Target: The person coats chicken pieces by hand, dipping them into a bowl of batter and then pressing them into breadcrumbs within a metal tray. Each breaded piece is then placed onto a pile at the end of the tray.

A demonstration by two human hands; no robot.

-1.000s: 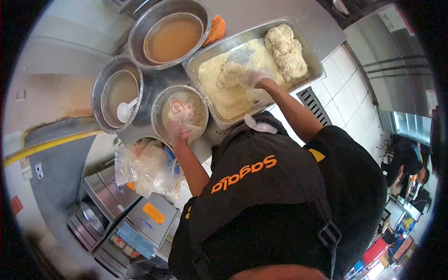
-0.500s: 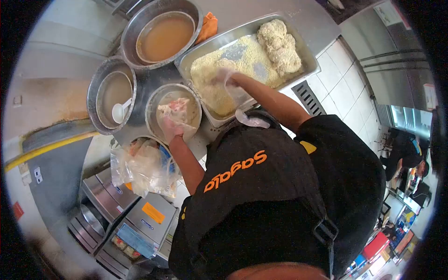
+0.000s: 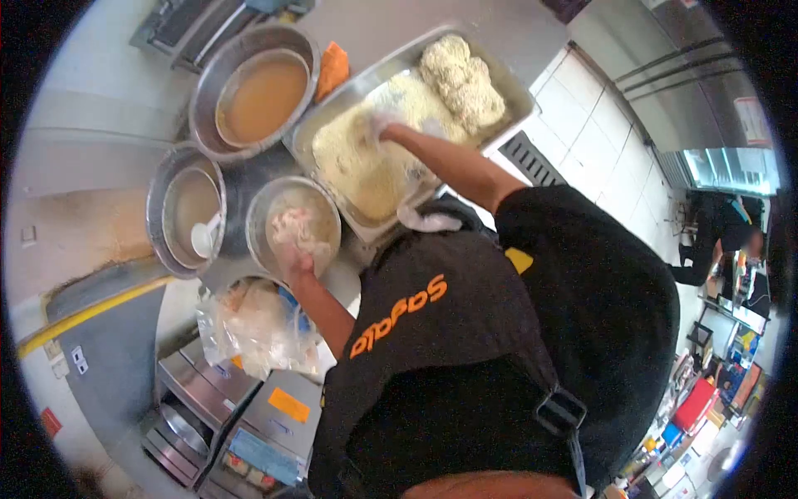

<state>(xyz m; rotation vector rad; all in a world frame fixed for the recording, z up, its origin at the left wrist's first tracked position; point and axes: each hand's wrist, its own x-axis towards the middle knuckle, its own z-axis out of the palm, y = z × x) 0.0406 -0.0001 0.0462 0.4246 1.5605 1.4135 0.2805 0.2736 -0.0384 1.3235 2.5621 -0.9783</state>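
My left hand is in the round metal bowl, closed on a pale pink piece of raw chicken. My right hand, in a loose clear plastic glove, is low over the yellowish flour-like coating in a large steel tray. Motion smears its fingers, so what they hold, if anything, is not visible. Several clumped, coated pieces lie at the tray's far right end.
Left of the tray stand a basin of orange-brown liquid and another basin containing a white scoop. An orange cloth lies beside the tray. A clear plastic bag sits below the bowl. Another person is far right.
The chicken in my left hand has gone lower into the bowl. My right hand has shifted slightly within the tray. The whole view has turned a little.
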